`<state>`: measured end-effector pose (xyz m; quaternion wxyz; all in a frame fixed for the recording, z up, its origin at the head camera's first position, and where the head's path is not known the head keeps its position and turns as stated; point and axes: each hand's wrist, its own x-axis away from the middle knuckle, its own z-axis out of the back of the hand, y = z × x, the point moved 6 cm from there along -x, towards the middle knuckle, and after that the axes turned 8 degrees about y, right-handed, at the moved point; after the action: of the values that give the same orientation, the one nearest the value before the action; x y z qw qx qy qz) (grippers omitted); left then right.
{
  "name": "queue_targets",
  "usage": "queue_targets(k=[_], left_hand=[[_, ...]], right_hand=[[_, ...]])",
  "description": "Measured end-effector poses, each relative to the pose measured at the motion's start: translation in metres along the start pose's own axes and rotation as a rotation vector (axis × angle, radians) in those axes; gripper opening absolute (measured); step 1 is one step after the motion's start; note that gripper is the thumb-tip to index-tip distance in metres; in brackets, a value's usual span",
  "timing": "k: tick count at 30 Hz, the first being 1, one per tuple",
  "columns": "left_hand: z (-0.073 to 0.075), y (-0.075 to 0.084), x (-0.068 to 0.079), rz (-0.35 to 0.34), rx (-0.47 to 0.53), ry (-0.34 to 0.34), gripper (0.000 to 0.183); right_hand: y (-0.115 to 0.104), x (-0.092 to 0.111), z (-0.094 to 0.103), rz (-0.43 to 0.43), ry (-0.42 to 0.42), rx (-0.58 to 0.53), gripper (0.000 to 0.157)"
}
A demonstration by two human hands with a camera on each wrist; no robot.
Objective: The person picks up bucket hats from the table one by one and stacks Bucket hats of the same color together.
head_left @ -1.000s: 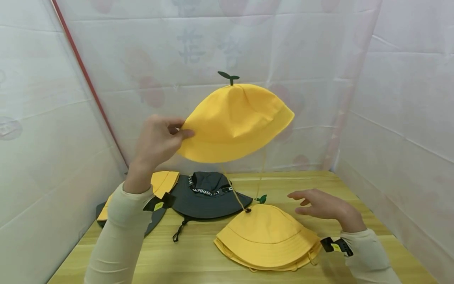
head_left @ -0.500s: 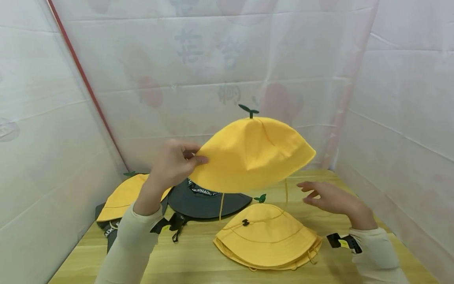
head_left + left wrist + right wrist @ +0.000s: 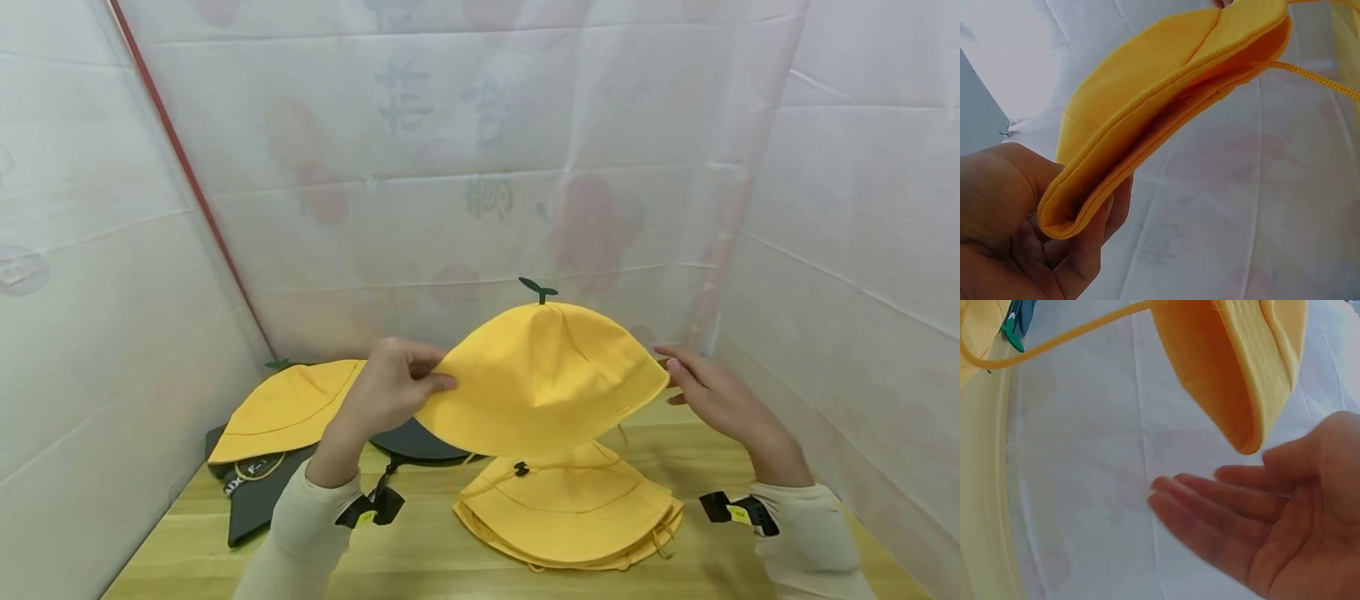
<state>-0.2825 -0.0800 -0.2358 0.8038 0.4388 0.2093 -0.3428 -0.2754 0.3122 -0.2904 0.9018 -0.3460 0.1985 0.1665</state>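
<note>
A yellow bucket hat (image 3: 536,375) with a green sprout on its crown hangs in the air, its brim folded flat. My left hand (image 3: 390,387) pinches the left end of the brim between thumb and fingers; the left wrist view shows the doubled brim (image 3: 1116,156) in that grip. At the right end of the brim is my right hand (image 3: 712,396), its fingers extended. In the right wrist view those fingers (image 3: 1210,512) lie just below the brim tip, and no grip shows. Under the held hat, more yellow bucket hats (image 3: 570,508) lie stacked on the table.
To the left, another yellow hat (image 3: 288,408) rests on a dark hat (image 3: 262,500). A second dark hat (image 3: 423,442) sits behind, partly hidden by the held hat. The wooden table (image 3: 420,550) is enclosed by white sheet walls (image 3: 862,250).
The held hat has come down and to the right in my left hand, over the stacked hats. My right hand has risen slightly and moved right, and the hat's right brim end now reaches it.
</note>
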Motion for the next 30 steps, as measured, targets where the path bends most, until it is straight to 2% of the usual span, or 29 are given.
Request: queue_targets(k=[4,6,8,17,21,30], left_hand=[[-0.009,-0.002,0.003,0.018,0.015,-0.023,0.024],[-0.012,-0.002,0.005,0.035,0.009,-0.030,0.024],[-0.015,-0.004,0.007,0.050,0.002,-0.031,0.015],[-0.027,-0.015,0.010,0.081,0.000,-0.085,0.002],[-0.034,-0.023,0.012,0.120,-0.002,-0.134,0.011],[-0.046,-0.036,0.017,0.205,-0.024,-0.210,0.029]], right_hand=[[-0.005,0.000,0.004,0.039,0.051,-0.060,0.043],[-0.007,0.000,0.004,0.061,0.057,-0.051,0.039],[-0.009,0.000,0.004,0.081,0.051,-0.032,0.036],[-0.016,0.000,0.003,0.150,-0.014,0.048,0.022],[-0.015,0.001,0.001,0.195,-0.037,0.068,0.014],[-0.007,0.004,-0.003,0.254,-0.113,0.081,0.016]])
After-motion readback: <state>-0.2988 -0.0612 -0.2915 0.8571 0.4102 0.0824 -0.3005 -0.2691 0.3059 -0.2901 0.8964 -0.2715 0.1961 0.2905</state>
